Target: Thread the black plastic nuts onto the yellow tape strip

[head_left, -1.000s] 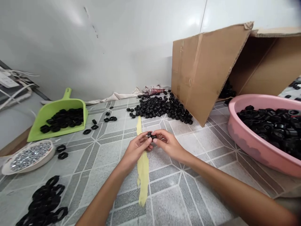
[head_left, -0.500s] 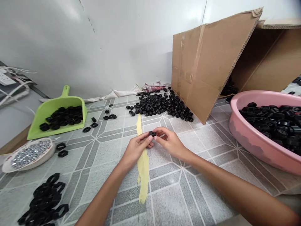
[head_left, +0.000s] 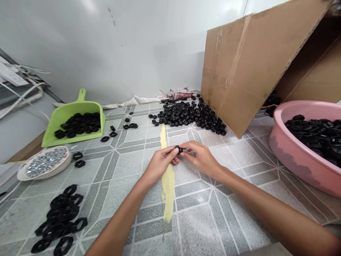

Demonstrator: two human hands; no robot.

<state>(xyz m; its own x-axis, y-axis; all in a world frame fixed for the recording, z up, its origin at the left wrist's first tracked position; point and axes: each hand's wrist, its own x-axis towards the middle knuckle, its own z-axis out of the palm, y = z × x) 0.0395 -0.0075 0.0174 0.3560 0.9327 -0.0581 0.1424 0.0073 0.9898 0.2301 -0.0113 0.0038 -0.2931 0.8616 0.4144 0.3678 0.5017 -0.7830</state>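
Observation:
A small black plastic part [head_left: 180, 149] is held above the patterned surface, between the fingertips of both hands. My left hand [head_left: 159, 163] pinches it from the left with thumb and forefinger, its other fingers curled beneath. From the other side, my right hand [head_left: 204, 157] has its forefinger and thumb at the part's right edge. Just beyond the hands lies a heap of small black parts [head_left: 178, 113]. A strip of yellow tape [head_left: 168, 192] runs along the surface below my left hand.
At left are a green dustpan [head_left: 75, 106] with black rings, a white dish [head_left: 53, 173] of shiny metal pieces and a pile of black hexagonal rings [head_left: 60, 211]. To the right stand a cardboard box [head_left: 234, 71] and a pink basin [head_left: 287, 153] full of black parts.
The view has shifted slightly, so most things sit a little further right. The black part has turned between my fingers, and both hands keep close around it.

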